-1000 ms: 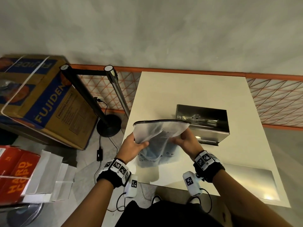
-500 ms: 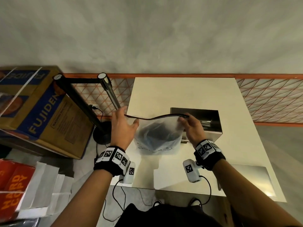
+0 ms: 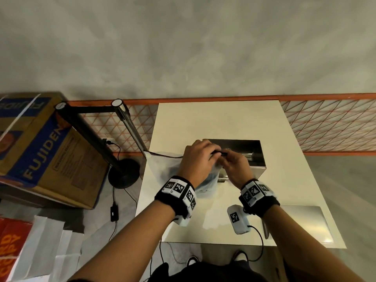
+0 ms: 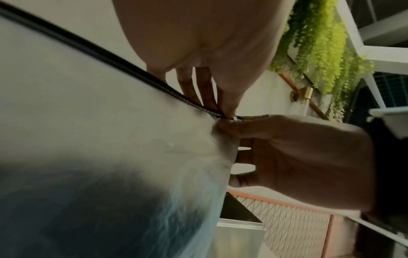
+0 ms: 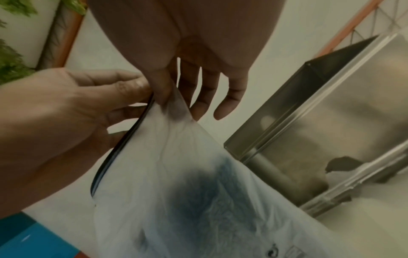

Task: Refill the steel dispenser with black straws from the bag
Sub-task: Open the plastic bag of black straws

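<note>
A translucent white bag (image 3: 162,165) with a black zip strip along its top hangs over the white table (image 3: 213,119). A dark mass of black straws (image 5: 198,192) shows through its lower part. My left hand (image 3: 212,152) and right hand (image 3: 225,155) meet at the strip's right end. Each pinches the bag top there with thumb and fingers, the left hand (image 4: 229,111) on the strip and the right hand (image 5: 163,96) on the corner. The steel dispenser (image 3: 252,153) stands open-topped just behind and to the right of both hands, partly hidden by them.
A flat steel plate (image 3: 301,222) lies at the table's front right. Two stanchion posts (image 3: 126,123) joined by a black belt stand left of the table, beside a cardboard box (image 3: 40,151). An orange mesh fence (image 3: 325,123) runs behind. Cables trail on the floor.
The hands held the bag top far apart at its two ends. My left hand has moved right along the black strip and now meets the right hand in front of the dispenser.
</note>
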The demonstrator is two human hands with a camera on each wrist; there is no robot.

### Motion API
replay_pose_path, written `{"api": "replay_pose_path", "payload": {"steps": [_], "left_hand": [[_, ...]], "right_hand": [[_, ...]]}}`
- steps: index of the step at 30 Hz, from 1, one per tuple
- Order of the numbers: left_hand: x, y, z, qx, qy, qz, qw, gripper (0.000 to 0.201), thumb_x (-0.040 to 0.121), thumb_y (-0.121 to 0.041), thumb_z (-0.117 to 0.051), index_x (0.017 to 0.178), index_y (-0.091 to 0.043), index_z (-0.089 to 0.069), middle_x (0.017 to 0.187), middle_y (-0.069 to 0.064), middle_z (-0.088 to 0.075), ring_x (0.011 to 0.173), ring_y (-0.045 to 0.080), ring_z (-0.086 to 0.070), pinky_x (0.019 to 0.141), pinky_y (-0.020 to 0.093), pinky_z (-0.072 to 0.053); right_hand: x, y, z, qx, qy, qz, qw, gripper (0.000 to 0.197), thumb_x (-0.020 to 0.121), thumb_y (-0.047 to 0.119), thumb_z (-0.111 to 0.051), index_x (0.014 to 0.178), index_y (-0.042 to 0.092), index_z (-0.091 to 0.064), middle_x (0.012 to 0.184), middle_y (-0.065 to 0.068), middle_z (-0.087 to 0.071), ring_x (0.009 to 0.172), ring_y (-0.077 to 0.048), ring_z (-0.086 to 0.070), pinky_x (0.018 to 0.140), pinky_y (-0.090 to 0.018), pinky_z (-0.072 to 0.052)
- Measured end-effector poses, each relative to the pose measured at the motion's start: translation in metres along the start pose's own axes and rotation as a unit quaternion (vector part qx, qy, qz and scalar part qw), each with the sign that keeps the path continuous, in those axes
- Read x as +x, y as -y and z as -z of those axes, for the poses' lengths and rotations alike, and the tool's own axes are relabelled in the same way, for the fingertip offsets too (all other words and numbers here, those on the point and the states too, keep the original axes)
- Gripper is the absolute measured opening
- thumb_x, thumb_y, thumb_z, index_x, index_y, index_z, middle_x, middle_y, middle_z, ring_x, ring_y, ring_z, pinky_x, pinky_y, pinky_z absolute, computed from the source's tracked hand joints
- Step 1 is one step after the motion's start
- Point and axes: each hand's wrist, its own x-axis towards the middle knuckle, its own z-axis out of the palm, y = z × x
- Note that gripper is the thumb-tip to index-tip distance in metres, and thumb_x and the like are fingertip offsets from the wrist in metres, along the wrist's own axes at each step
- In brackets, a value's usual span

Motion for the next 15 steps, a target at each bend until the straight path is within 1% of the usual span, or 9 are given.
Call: {"api": "replay_pose_path", "payload": {"steps": [1,2,4,6,7,9,10,12,15], "left_hand": [[0.001,0.001,-0.002,-0.020,0.004,0.000,1.000,0.013,0.095,-0.028,-0.066,0.105,-0.023,-0.071,0.103,-0.007,-0.067,0.096,0.017,-0.059,0.083,0.045,-0.051],[0.002,0.002,-0.003,-0.038,0.009,-0.001,0.999,0.010,0.095,-0.026,-0.066,0.104,-0.022,-0.070,0.101,-0.006,-0.066,0.095,0.016,-0.059,0.083,0.043,-0.051],[0.004,0.004,-0.002,-0.052,0.019,-0.008,0.998,0.006,0.096,-0.020,-0.066,0.101,-0.018,-0.068,0.099,-0.005,-0.064,0.091,0.015,-0.058,0.082,0.040,-0.050],[0.007,0.006,-0.001,-0.050,0.027,-0.011,0.998,0.005,0.096,-0.015,-0.065,0.100,-0.016,-0.067,0.098,-0.004,-0.064,0.089,0.016,-0.058,0.081,0.039,-0.050],[0.008,0.007,0.000,-0.049,0.029,-0.012,0.998,0.005,0.096,-0.014,-0.064,0.100,-0.015,-0.067,0.098,-0.003,-0.064,0.089,0.017,-0.058,0.081,0.038,-0.049],[0.010,0.008,0.001,-0.045,0.031,-0.011,0.998,0.005,0.096,-0.013,-0.064,0.099,-0.014,-0.067,0.098,-0.004,-0.065,0.090,0.017,-0.057,0.081,0.037,-0.048],[0.011,0.007,0.002,-0.041,0.033,-0.009,0.999,0.005,0.096,-0.014,-0.064,0.099,-0.015,-0.067,0.097,-0.004,-0.065,0.090,0.016,-0.056,0.080,0.037,-0.048],[0.013,0.006,0.003,-0.032,0.031,-0.002,0.999,0.004,0.097,-0.015,-0.063,0.099,-0.016,-0.067,0.097,-0.005,-0.064,0.089,0.016,-0.055,0.079,0.036,-0.047],[0.013,0.006,0.003,-0.031,0.024,0.014,0.999,0.003,0.097,-0.017,-0.063,0.099,-0.016,-0.066,0.097,-0.004,-0.065,0.089,0.017,-0.056,0.078,0.034,-0.047]], "right_hand": [[-0.001,0.000,0.003,-0.019,-0.004,0.003,1.000,0.019,0.094,0.012,-0.061,0.108,0.020,-0.071,0.087,0.007,-0.072,0.078,0.003,-0.066,0.073,-0.014,-0.047],[-0.002,0.000,0.005,-0.048,-0.006,0.014,0.999,0.018,0.094,0.013,-0.061,0.108,0.018,-0.071,0.083,0.009,-0.070,0.075,0.004,-0.064,0.069,-0.010,-0.045],[-0.003,0.001,0.010,-0.088,-0.003,0.043,0.995,0.016,0.096,0.016,-0.059,0.107,0.019,-0.070,0.078,0.010,-0.068,0.071,0.000,-0.063,0.065,-0.010,-0.043],[-0.004,0.004,0.014,-0.092,-0.005,0.071,0.993,0.015,0.098,0.018,-0.056,0.105,0.019,-0.069,0.076,0.009,-0.067,0.069,-0.005,-0.063,0.066,-0.014,-0.046],[-0.004,0.006,0.015,-0.099,-0.015,0.088,0.991,0.014,0.098,0.018,-0.055,0.102,0.018,-0.069,0.075,0.008,-0.066,0.069,-0.008,-0.062,0.066,-0.018,-0.048],[0.000,0.007,0.015,-0.129,-0.040,0.112,0.984,0.014,0.097,0.017,-0.056,0.092,0.016,-0.068,0.071,0.006,-0.062,0.065,-0.014,-0.057,0.063,-0.027,-0.046],[0.002,0.007,0.015,-0.143,-0.050,0.118,0.981,0.013,0.097,0.017,-0.057,0.088,0.015,-0.067,0.070,0.006,-0.060,0.062,-0.014,-0.053,0.060,-0.030,-0.045],[0.006,0.006,0.013,-0.173,-0.064,0.138,0.973,0.014,0.095,0.018,-0.056,0.085,0.015,-0.066,0.068,0.007,-0.057,0.059,-0.013,-0.049,0.055,-0.033,-0.044],[0.009,0.006,0.012,-0.199,-0.074,0.155,0.965,0.018,0.095,0.023,-0.051,0.082,0.017,-0.063,0.070,0.005,-0.060,0.059,-0.016,-0.051,0.051,-0.036,-0.045]]}}
